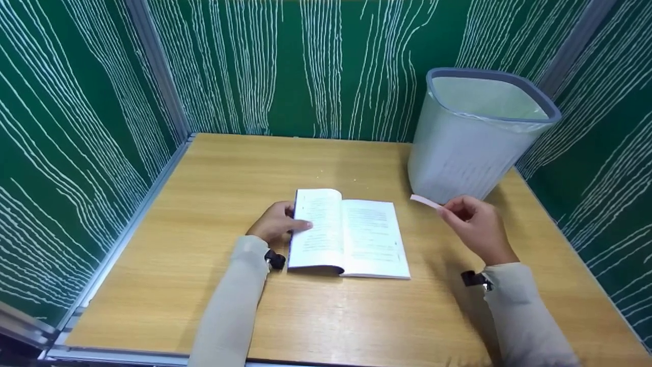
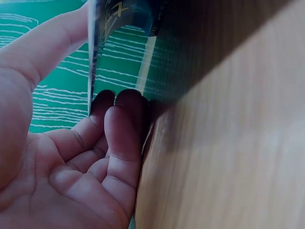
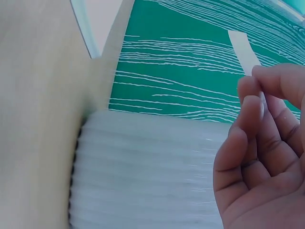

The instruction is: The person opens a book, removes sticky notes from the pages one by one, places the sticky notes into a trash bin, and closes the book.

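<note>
An open book with printed pages lies on the table, its left side raised a little off the wood. My left hand grips the book's left edge, thumb on the page and fingers behind the cover. In the left wrist view the book stands edge-on between the thumb and the curled fingers. To the right of the book, my right hand pinches a narrow pale paper strip between thumb and fingertips, above the table. The strip points away from the hand in the right wrist view.
A white bin with a grey rim and a liner stands at the table's back right, just beyond my right hand. Small white specks dot the wooden table behind the book. Green walls with white lines enclose the table's back and sides.
</note>
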The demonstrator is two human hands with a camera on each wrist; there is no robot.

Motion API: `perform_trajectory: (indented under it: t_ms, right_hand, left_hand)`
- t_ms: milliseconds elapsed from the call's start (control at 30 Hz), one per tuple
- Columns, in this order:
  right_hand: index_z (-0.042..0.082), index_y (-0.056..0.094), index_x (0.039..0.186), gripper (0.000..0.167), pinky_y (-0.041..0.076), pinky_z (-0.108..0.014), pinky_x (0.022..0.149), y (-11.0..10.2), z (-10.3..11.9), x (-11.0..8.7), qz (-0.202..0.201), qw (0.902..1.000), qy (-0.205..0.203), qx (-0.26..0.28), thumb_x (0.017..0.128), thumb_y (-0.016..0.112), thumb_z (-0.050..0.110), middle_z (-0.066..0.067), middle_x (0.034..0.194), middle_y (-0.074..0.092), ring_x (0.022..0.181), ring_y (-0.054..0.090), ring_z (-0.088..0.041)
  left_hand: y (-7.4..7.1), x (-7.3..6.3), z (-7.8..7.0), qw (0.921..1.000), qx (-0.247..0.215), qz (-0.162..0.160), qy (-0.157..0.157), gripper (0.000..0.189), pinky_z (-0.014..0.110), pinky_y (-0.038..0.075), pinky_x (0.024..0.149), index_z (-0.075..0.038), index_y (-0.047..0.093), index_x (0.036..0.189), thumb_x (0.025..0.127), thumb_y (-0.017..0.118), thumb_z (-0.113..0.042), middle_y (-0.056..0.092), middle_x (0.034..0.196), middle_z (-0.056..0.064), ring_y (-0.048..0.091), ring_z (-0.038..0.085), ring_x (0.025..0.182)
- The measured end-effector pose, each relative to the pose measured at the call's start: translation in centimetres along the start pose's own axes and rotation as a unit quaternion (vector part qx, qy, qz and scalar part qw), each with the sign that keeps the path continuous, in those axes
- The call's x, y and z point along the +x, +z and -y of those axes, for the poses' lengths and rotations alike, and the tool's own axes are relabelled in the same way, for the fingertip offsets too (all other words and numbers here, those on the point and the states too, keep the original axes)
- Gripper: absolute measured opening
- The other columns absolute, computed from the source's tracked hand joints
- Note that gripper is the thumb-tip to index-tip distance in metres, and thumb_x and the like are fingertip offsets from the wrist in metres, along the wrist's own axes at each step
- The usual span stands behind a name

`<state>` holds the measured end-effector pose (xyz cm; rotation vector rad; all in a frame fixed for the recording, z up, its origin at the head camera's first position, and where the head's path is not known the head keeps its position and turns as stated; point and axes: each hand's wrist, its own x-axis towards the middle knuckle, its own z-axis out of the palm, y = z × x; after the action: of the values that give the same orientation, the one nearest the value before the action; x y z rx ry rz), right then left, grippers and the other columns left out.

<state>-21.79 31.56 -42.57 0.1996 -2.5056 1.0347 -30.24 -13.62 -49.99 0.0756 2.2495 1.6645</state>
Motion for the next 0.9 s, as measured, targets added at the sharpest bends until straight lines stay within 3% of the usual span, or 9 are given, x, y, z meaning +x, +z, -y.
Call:
perform_trajectory:
  t_ms: [633,900]
  right_hand:
    - [0.016,0.072,0.1,0.026,0.052,-0.015,0.062,-2.1,2.1,1.7,-0.038,0.9991,-0.008,-0.017,0.093,0.077,0.04,0.0,0.089,0.068,0.075,0.057,-0.02]
    - [0.016,0.072,0.101,0.026,0.051,-0.013,0.064,-2.9,3.5,2.5,-0.055,0.9982,-0.022,-0.011,0.094,0.076,0.04,0.001,0.09,0.068,0.076,0.057,-0.018]
  left_hand:
    - [0.1,0.2,-0.2,0.9999,0.012,0.002,-0.001,0.049,0.036,0.052,0.092,-0.018,0.071,0.117,0.075,0.095,-0.031,0.07,0.116,0.005,0.066,0.024,0.107]
    - [-0.1,0.2,0.1,0.9996,0.019,-0.005,-0.022,0.054,0.037,0.052,0.091,-0.02,0.071,0.118,0.073,0.096,-0.036,0.069,0.117,0.003,0.065,0.024,0.107]
